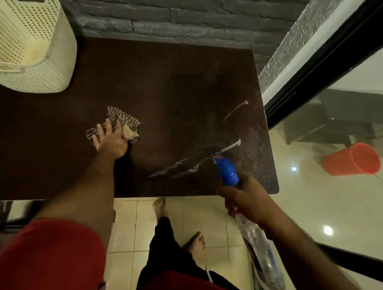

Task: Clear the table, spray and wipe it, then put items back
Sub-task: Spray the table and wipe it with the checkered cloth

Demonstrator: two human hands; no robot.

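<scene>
Head view: the left hand (111,139) is lying flat with its fingers spread and straight, pressing a striped cloth (123,122) against the dark table (75,165) left of centre; the cloth is showing beyond the fingertips and beside the thumb. The right hand (245,199) is wrapping curled fingers around the neck of a clear spray bottle (257,250) just off the table's near edge, with the blue nozzle (227,170) reaching over the near right part of the top; whether a finger is sitting on the trigger cannot be told, as the hand is covering it. White streaks of sprayed liquid (209,152) are lying on the surface ahead of the nozzle. A cream perforated basket (23,47) is overhanging the far left corner. The far edge is meeting a grey brick wall (178,13); the right edge is running close beside a glass panel (346,202). An orange bucket (353,159) is showing beyond the glass.
</scene>
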